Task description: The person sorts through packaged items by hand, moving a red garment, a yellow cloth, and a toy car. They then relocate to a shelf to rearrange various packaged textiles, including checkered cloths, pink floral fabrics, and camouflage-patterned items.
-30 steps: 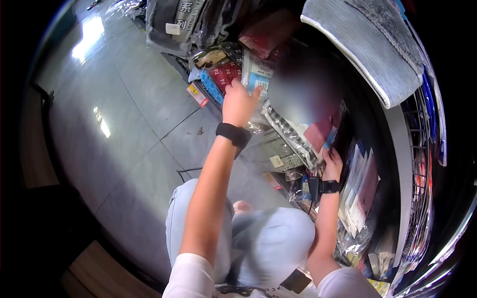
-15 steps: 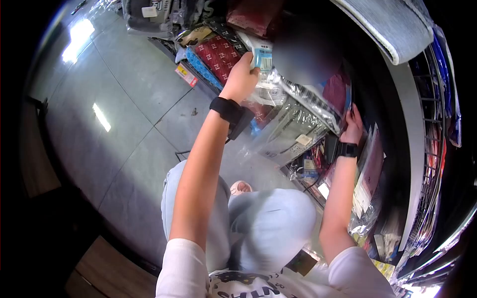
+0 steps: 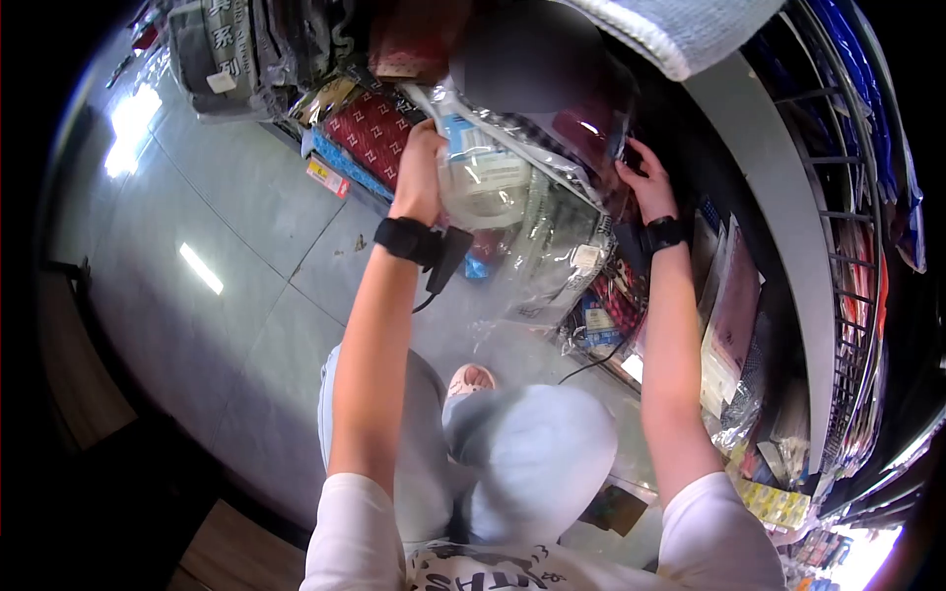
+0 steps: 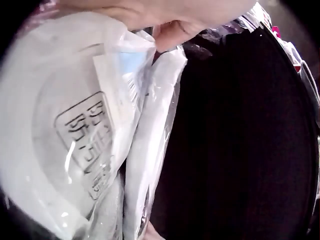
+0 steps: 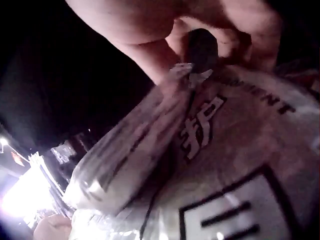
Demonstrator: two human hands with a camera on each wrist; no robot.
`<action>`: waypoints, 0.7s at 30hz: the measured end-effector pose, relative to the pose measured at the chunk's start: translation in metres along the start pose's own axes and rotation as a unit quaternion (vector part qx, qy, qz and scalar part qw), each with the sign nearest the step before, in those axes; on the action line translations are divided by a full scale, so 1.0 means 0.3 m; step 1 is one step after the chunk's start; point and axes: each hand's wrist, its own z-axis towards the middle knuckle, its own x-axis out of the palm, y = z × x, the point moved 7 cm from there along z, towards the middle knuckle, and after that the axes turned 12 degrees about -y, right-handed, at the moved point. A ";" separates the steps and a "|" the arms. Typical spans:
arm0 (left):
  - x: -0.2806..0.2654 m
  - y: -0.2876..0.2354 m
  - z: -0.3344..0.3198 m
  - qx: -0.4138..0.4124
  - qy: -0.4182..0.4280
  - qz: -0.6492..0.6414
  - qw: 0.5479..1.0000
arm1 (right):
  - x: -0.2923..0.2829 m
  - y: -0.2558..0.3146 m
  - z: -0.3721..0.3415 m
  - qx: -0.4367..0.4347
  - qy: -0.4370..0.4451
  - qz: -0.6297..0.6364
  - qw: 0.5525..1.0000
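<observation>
clear packet, with a blue label, lies in the upper middle of the head view, touching the left hand on its left side and well apart from the right hand on its right. the left hand pinches it: in the left wrist view the thumb presses down at the top, and the packet hangs below, filling the left of the frame, dark lettering on its face. a white packet stands just beside it, near the middle of that frame.

the right hand, fingers bent, grips the upper edge of a printed packet that fills the lower right of the right wrist view; the light there is poor, so how many layers it has caught is hard to tell.

in the head view a checked packet slants between the two hands, and a grey packet lies below them. a maroon packet sits left of the left hand, with a price tag near it. grey bundles fill the upper left.
</observation>
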 end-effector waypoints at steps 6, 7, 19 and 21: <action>0.064 -0.115 -0.077 0.188 -0.042 0.246 0.950 | 0.001 0.005 -0.167 -0.005 0.064 0.043 0.997; 0.067 -0.106 -0.071 0.208 -0.056 0.236 0.947 | -0.001 0.030 -0.194 -0.042 0.075 -0.011 0.996; 0.059 -0.060 -0.050 0.133 0.008 0.084 0.988 | -0.177 0.056 -0.328 0.067 -0.066 0.017 0.995; 0.047 -0.048 -0.035 0.107 0.022 0.060 0.992 | -0.275 0.084 -0.352 0.051 -0.105 0.033 0.993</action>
